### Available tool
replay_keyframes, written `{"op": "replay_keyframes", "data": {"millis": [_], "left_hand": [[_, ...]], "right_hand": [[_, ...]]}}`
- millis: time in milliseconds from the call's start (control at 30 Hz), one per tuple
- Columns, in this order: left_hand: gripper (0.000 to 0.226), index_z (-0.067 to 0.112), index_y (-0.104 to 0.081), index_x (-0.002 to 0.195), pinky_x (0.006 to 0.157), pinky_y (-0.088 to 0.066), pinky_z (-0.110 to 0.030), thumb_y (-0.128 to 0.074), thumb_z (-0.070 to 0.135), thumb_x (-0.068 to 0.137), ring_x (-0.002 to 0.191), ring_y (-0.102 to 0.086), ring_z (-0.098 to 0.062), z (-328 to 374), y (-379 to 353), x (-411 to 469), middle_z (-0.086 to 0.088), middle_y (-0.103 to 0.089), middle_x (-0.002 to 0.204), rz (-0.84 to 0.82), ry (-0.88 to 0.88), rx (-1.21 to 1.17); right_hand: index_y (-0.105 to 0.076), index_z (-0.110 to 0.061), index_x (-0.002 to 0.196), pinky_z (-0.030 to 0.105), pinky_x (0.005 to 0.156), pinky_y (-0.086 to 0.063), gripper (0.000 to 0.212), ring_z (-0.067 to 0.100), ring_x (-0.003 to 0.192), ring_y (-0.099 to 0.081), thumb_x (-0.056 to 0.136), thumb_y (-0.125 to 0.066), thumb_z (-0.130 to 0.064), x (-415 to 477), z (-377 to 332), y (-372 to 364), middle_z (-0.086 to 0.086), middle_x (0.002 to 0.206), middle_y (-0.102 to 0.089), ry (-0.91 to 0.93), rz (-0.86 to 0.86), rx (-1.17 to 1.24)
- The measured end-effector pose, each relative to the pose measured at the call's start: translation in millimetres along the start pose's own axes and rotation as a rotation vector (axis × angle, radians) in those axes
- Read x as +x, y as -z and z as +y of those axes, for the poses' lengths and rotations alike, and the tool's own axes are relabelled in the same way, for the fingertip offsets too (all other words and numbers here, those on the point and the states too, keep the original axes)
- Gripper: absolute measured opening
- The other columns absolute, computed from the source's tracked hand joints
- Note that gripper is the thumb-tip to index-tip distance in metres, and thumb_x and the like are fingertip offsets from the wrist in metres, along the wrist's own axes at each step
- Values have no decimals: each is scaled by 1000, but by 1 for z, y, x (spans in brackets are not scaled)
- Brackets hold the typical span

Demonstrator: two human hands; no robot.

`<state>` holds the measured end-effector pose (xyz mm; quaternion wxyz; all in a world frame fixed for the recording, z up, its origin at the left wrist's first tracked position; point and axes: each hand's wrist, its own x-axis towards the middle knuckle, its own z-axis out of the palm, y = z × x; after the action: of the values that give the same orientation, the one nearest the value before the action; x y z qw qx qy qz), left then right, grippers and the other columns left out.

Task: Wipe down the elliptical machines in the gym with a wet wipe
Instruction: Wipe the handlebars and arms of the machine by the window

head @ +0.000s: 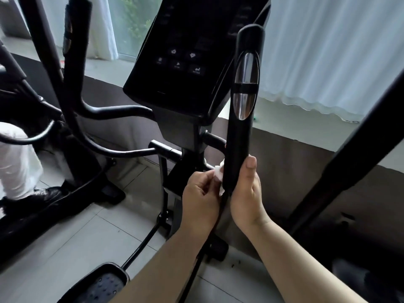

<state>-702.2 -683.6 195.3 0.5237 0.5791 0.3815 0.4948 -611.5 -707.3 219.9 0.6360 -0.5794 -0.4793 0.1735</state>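
Both forearms come in from the bottom edge, meeting at the black padded handlebar grip [241, 132] of the elliptical. The left hand [200, 193] has its fingers curled, pinching the white crumpled wet wipe [219, 177] against the grip's left side near the lower end. The right hand [247, 197] holds the grip from the right, thumb pointing up the front; its other fingers go behind it, can't see them. Count: one wipe, two shiny silver sensor plates [246, 73], one black console [185, 62] with blurry buttons, one studded black foot pedal [102, 285] cut off at the bottom. Most of the wipe hides behind the grip. Far left there's somebody's white trouser leg [17, 162] and black shoe [41, 195].
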Motion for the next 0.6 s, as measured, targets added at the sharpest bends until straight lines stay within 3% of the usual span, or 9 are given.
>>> {"op": "replay_keyframes", "data": {"millis": [67, 233, 300, 433, 600], "left_hand": [[15, 27, -76, 92, 76, -50, -21, -64, 27, 100, 89, -68, -11, 1, 0, -3, 1, -67, 96, 16, 2, -7], [19, 21, -78, 89, 76, -54, -25, -63, 24, 101, 86, -70, -13, 3, -6, 5, 1, -68, 96, 19, 27, 18], [21, 21, -79, 90, 77, -58, -31, -62, 26, 102, 85, -70, -15, 2, -8, 5, 1, -68, 97, 18, 28, 29], [24, 21, -78, 87, 80, -59, -45, -61, 28, 102, 83, -71, -19, 0, -9, 4, -3, -68, 96, 17, 23, 47], [23, 21, -78, 91, 83, -59, -39, -61, 31, 103, 86, -70, -14, 2, -6, 1, -2, -67, 99, 22, -4, 50]], "right_hand": [[-61, -37, 78, 69, 99, -39, 71, 40, 115, -56, 93, -8, -81, 2, 0, 0, 6, 102, -60, 1, -2, -7], [-60, -32, 91, 63, 100, -41, 72, 35, 109, -58, 92, -9, -83, 1, -4, -1, 9, 102, -64, 30, 4, -18], [-61, -26, 99, 59, 104, -41, 78, 38, 113, -58, 91, -10, -84, -1, -5, -1, 11, 105, -65, 39, 23, -2], [-63, -26, 91, 55, 104, -42, 80, 36, 112, -58, 89, -10, -85, -2, -8, -2, 9, 102, -65, 41, 30, -5], [-68, -32, 101, 54, 106, -41, 80, 34, 115, -58, 89, -11, -86, -2, -7, -1, 7, 105, -67, 39, 27, 15]]}}
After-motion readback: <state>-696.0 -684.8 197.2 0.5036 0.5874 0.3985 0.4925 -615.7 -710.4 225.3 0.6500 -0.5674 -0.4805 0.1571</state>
